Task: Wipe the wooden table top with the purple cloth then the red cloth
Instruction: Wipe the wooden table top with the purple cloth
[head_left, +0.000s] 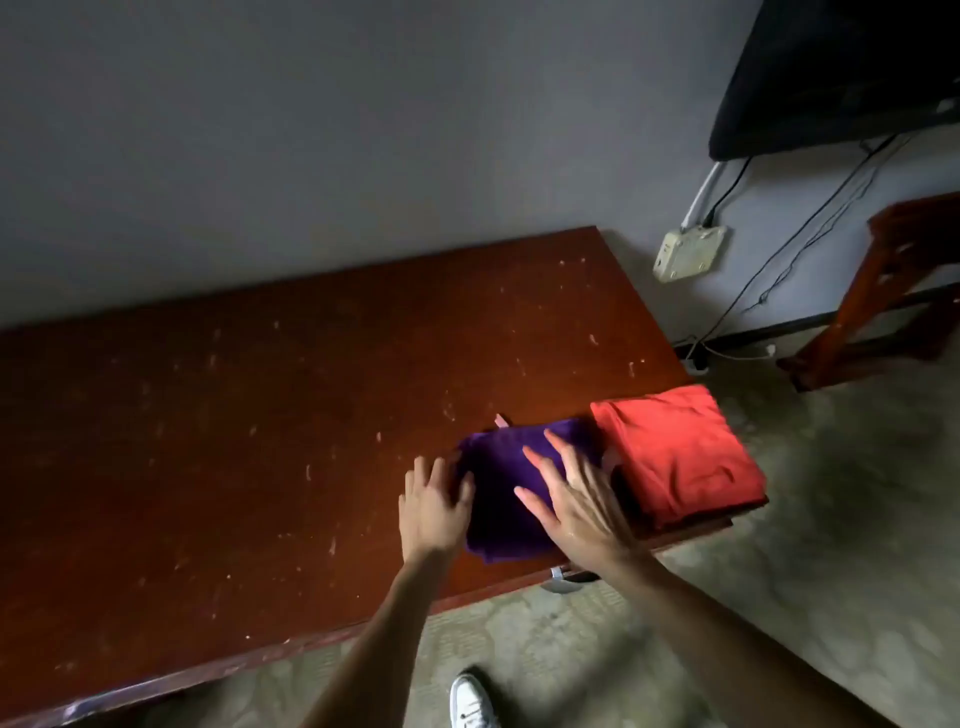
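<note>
Lying under both spread grips: purple cloth (511, 488), left grip (434, 506), right grip (576, 501).

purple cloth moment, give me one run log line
stage: reaching | purple cloth: folded on table | left hand: open at its edge | right hand: open over it | red cloth: folded, untouched

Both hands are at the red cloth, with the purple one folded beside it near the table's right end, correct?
Not quite. The head view shows both hands, left and right, at the purple cloth; the red cloth is the one folded beside it near the right end of the table.
</note>
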